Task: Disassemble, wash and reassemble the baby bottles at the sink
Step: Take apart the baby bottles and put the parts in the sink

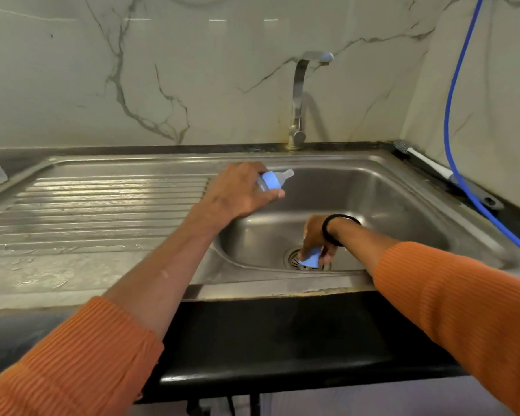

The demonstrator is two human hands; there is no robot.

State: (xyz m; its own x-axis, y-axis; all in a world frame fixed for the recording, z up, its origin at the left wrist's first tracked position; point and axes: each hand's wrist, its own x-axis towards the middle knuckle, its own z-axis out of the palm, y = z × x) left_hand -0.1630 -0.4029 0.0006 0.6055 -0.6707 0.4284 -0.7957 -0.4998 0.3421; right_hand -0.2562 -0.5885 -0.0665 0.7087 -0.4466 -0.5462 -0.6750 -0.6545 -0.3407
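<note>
The left hand [237, 192] grips a baby bottle [270, 181] sideways over the sink [403, 187] edge, fingers curled round its body. The right hand [315, 238] pinches a blue part [309, 261] at the drain. Both pieces look light, rigid plastic, probably slippery wet; the soft teat [285, 175] deforms, so hold the blue collar.

Home kitchen. Steel sink [403, 187] with ribbed drainboard [102, 199], tap [299, 97], marble-look wall tiles [132, 70], dark counter [282, 340], bottle brush [418, 159] by the corner.

Orange ribbed sleeves [463, 298]; blk band [327, 229] R wrist.
</note>
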